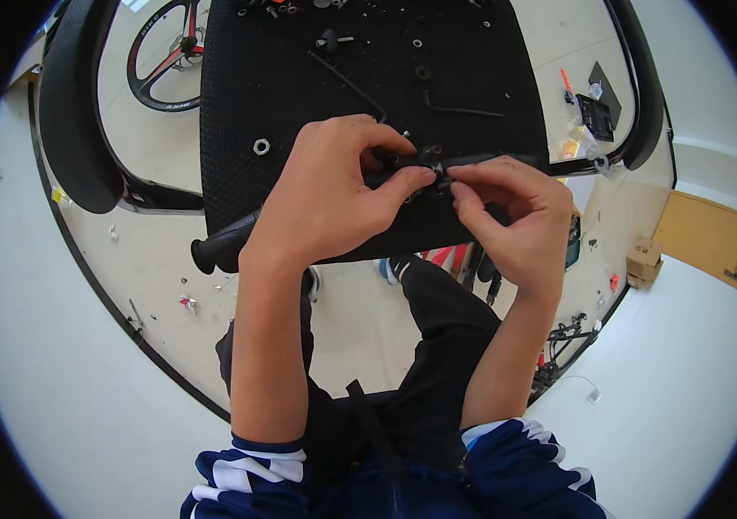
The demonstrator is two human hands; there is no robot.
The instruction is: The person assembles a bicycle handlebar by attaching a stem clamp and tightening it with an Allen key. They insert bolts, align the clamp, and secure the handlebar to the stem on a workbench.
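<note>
Head view: left hand and right hand, fingers pinched on black handlebar clamp.

Brightly and evenly lit from overhead, pale floor close to washed out, shadows soft and faint, heavy fisheye bending of straight edges toward the rim, dark vignette around the circle, centre sharp, slight softness at the margins.

Both hands, left hand and right hand, pinch a black handlebar (above the black mat).
</note>
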